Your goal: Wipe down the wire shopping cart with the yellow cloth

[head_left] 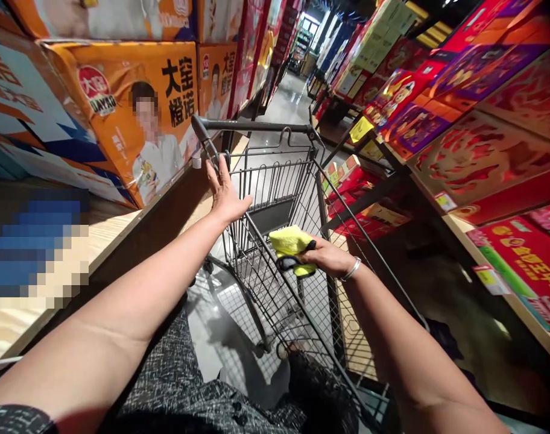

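Note:
A grey wire shopping cart stands in front of me, with its dark handle bar on the far side. My left hand lies against the cart's upper left corner, just below the handle bar's end. Its fingers are stretched out and apart, not wrapped round the frame. Over the cart's basket, my right hand is closed on a folded yellow cloth with black edging. The cloth bunches out in front of the fingers, near the cart's side rail. My right fingertips are partly hidden by it.
Orange drink cartons are stacked on a wooden display platform to the left. Red and purple gift boxes fill the shelf on the right. A shiny floor aisle runs away between them. Price tags line the shelf edge.

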`<act>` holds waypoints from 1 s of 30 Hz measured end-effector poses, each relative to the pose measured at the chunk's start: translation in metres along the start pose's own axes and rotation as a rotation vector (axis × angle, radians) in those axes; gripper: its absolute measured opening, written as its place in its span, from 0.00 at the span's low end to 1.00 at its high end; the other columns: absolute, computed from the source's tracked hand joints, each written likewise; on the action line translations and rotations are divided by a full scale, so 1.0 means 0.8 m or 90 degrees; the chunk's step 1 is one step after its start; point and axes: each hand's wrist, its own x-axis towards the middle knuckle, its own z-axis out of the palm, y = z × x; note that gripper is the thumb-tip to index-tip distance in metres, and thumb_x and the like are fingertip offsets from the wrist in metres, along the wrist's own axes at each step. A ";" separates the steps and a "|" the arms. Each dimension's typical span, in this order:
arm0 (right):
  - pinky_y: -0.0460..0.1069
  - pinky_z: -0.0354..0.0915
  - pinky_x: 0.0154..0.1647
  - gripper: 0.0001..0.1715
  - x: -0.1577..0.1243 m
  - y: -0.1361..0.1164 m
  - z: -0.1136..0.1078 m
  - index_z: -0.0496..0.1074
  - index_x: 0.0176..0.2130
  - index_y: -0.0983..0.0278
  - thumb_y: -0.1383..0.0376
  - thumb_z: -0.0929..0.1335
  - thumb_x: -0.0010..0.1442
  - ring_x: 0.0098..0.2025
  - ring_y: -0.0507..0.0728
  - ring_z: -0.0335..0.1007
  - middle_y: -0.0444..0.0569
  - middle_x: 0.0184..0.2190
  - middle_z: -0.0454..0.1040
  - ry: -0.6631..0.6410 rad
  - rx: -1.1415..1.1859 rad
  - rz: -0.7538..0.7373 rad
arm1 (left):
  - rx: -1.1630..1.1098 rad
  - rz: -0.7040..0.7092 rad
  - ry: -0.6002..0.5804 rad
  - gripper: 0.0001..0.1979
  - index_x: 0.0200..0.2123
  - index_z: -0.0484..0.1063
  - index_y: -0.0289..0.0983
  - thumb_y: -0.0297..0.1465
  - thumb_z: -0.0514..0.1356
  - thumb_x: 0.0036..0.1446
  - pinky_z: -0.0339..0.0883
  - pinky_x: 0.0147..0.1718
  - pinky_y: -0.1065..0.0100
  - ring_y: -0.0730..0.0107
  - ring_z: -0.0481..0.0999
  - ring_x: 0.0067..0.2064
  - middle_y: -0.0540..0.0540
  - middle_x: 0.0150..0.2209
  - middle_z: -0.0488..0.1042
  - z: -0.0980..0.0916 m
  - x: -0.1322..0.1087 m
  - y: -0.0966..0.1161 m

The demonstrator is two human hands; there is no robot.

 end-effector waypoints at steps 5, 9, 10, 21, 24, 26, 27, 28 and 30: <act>0.55 0.67 0.52 0.25 0.097 0.006 -0.007 0.69 0.52 0.65 0.73 0.65 0.53 0.48 0.58 0.67 0.52 0.48 0.71 0.161 -0.378 -0.015 | -0.032 0.001 -0.018 0.59 0.73 0.32 0.51 0.19 0.65 0.48 0.34 0.71 0.46 0.49 0.21 0.73 0.44 0.75 0.24 0.013 0.021 -0.031; 0.59 0.60 0.59 0.27 0.184 -0.049 -0.017 0.69 0.57 0.59 0.73 0.63 0.59 0.59 0.62 0.56 0.53 0.59 0.63 0.367 -0.613 -0.175 | -0.005 0.015 -0.043 0.55 0.73 0.36 0.50 0.22 0.66 0.53 0.34 0.71 0.49 0.50 0.22 0.74 0.45 0.75 0.26 0.009 0.032 -0.043; 0.61 0.58 0.60 0.29 0.204 -0.065 -0.020 0.66 0.61 0.56 0.71 0.63 0.62 0.63 0.64 0.51 0.52 0.62 0.60 0.423 -0.648 -0.207 | -0.005 0.015 -0.049 0.54 0.73 0.37 0.49 0.23 0.66 0.53 0.34 0.72 0.50 0.50 0.22 0.74 0.45 0.75 0.26 0.007 0.033 -0.045; 0.59 0.55 0.67 0.23 0.225 0.129 0.066 0.69 0.60 0.50 0.65 0.61 0.69 0.68 0.63 0.44 0.45 0.66 0.58 0.208 -0.658 -0.120 | 0.013 0.056 -0.105 0.49 0.72 0.44 0.53 0.23 0.64 0.54 0.37 0.72 0.49 0.51 0.24 0.74 0.51 0.74 0.33 -0.002 0.036 -0.058; 0.58 0.56 0.66 0.20 0.195 0.181 0.074 0.74 0.55 0.54 0.66 0.60 0.70 0.64 0.61 0.49 0.46 0.64 0.64 0.095 -0.657 -0.090 | 0.016 0.057 -0.104 0.49 0.72 0.45 0.53 0.22 0.64 0.54 0.37 0.72 0.49 0.51 0.25 0.74 0.51 0.74 0.34 -0.002 0.034 -0.055; 0.59 0.57 0.65 0.19 0.191 0.177 0.055 0.75 0.53 0.53 0.67 0.62 0.68 0.63 0.62 0.50 0.47 0.63 0.65 0.105 -0.662 -0.092 | 0.019 0.054 -0.101 0.48 0.72 0.46 0.53 0.23 0.64 0.53 0.36 0.72 0.49 0.51 0.25 0.74 0.51 0.74 0.34 -0.003 0.033 -0.053; 0.60 0.58 0.65 0.18 0.194 0.164 0.038 0.75 0.53 0.53 0.67 0.64 0.67 0.63 0.62 0.50 0.47 0.62 0.65 0.134 -0.667 -0.100 | 0.020 0.052 -0.098 0.48 0.71 0.47 0.52 0.23 0.64 0.53 0.36 0.72 0.49 0.50 0.25 0.74 0.51 0.75 0.34 -0.004 0.032 -0.052; 0.61 0.57 0.64 0.18 0.200 0.145 0.017 0.75 0.53 0.53 0.66 0.65 0.66 0.64 0.63 0.49 0.48 0.63 0.64 0.180 -0.674 -0.110 | 0.019 0.049 -0.095 0.47 0.71 0.47 0.52 0.23 0.64 0.53 0.35 0.72 0.49 0.50 0.26 0.74 0.51 0.75 0.34 -0.004 0.032 -0.051; 0.63 0.56 0.64 0.19 0.215 0.094 -0.032 0.73 0.55 0.54 0.64 0.66 0.65 0.65 0.65 0.48 0.49 0.64 0.62 0.319 -0.687 -0.138 | 0.016 0.047 -0.094 0.47 0.71 0.47 0.52 0.24 0.64 0.54 0.36 0.72 0.49 0.49 0.27 0.74 0.51 0.75 0.34 -0.005 0.032 -0.051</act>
